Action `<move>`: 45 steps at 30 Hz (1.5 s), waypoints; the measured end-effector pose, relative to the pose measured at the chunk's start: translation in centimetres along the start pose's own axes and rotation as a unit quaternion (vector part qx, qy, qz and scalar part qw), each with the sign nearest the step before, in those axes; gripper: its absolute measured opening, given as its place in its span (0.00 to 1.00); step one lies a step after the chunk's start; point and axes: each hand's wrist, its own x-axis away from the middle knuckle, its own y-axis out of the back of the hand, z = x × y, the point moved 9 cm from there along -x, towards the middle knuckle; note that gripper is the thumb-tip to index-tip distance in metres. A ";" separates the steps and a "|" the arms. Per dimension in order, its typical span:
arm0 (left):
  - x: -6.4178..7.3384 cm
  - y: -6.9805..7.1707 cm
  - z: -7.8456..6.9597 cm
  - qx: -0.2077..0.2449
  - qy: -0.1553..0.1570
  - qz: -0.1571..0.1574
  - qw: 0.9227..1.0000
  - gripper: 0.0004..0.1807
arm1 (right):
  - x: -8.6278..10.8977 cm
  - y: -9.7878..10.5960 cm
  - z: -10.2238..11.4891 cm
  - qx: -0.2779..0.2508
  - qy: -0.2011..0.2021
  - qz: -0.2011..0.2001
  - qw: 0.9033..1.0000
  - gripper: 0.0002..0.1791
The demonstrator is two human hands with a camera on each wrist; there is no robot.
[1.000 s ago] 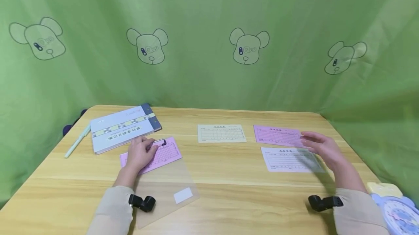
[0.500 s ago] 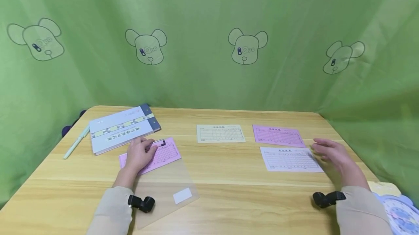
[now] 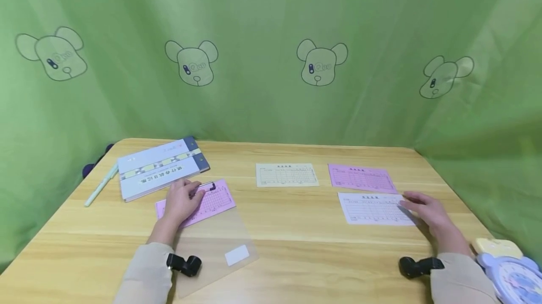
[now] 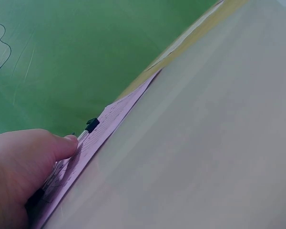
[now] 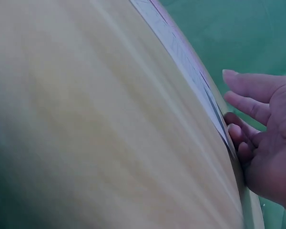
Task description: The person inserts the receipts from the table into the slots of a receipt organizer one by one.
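In the head view my left hand (image 3: pixel 181 202) is at the top of a clear clipboard (image 3: pixel 220 236), its thumb pressing on the metal wire clip (image 3: pixel 207 186). Under that clip lies a pink printed slip (image 3: pixel 216 201), partly covered by the hand. The left wrist view shows the thumb on the wire and the black clip end (image 4: pixel 92 125). Over at the right, my right hand (image 3: pixel 429 212) has its fingers at the right end of a white printed slip (image 3: pixel 374 210). In the right wrist view those fingers are loosely bent beside the slip's edge.
Behind the white slip lie another pink slip (image 3: pixel 362 178) and a pale cream slip (image 3: pixel 287 175). A ledger book (image 3: pixel 161 167) and a light green pen (image 3: pixel 100 186) are at the back left. A blue and yellow toy clock (image 3: pixel 514 276) stands at the right edge.
My right hand has moved from the back pink slip, first out to the right, then back toward the white slip's right end. My left hand stays on the clip.
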 end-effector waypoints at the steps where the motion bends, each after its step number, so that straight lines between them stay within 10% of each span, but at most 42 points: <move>1: 0.0 0.0 0.0 0.000 -0.001 -0.001 1.000 0.19 | 0.0 -0.1 0.0 0.009 0.005 -0.004 1.000 0.39; 45: -0.1 -0.2 0.0 -0.003 -0.002 -0.004 1.000 0.18 | 0.6 0.0 0.7 0.146 0.026 -0.060 0.987 0.32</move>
